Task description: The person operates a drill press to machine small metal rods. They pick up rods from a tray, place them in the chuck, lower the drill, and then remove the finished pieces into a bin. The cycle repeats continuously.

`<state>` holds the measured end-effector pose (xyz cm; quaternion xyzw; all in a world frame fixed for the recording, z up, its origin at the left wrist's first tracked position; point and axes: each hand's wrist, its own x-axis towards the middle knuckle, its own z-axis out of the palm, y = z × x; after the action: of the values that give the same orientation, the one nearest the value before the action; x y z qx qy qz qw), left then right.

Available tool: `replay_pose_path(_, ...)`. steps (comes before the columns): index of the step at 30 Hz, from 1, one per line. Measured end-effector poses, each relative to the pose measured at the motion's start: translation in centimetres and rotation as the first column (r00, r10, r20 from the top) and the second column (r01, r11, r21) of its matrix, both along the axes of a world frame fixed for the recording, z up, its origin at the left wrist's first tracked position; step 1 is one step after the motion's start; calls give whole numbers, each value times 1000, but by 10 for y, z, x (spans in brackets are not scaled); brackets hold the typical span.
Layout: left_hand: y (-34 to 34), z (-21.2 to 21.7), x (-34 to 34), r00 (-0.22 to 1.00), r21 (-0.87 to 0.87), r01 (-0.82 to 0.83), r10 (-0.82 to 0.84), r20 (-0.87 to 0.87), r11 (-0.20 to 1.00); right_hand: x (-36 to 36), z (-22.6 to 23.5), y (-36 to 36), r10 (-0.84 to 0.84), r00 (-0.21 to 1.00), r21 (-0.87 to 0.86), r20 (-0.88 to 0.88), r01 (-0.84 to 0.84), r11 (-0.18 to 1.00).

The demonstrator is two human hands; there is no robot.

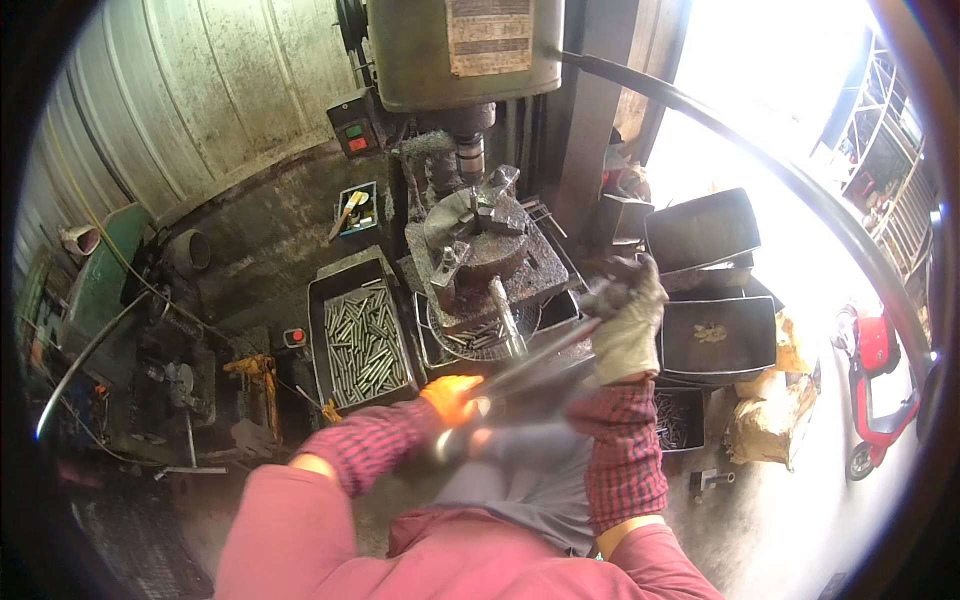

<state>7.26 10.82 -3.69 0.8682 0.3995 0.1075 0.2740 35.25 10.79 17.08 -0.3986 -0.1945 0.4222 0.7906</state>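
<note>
My left hand (pixel 452 398), in an orange glove, is closed around the near end of a long, dark, bar-like object (pixel 540 358). Motion blur hides exactly what that object is. Its far end meets my right hand (pixel 630 325), which wears a pale glove with blackened fingers. Those fingers are smeared, so their grip does not show. Just beyond both hands stands a drill press with a jawed chuck (pixel 480 225) on its table. A metal handle (pixel 507 318) sticks out toward me, over a bin (pixel 430 345) holding metal pins.
Left of the machine is a bin (pixel 315 320) full of short metal pins. A small blue tray (pixel 345 226) with a brush sits behind it. Dark trays (pixel 715 375) are stacked at right, beside a sack (pixel 770 425) and a red scooter (pixel 880 370). A switch box (pixel 353 128) hangs behind.
</note>
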Motion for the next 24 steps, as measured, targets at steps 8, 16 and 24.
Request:
replay_pose_path(8, 4, 116, -9, 936, 303, -14, -94, 339, 953, -38, 25, -17, 107, 963, 194, 249, -158, 968)
replay_pose_path(16, 241, 190, 32, 871, -76, -430, 435, 229, 900, -94, 53, -63, 477, 756, -41, 448, -515, 856)
replay_pose_path(24, 249, 179, 45, 874, -9, -392, 376, 309, 920, -102, -104, -33, 619, 249, -463, 745, -476, 748)
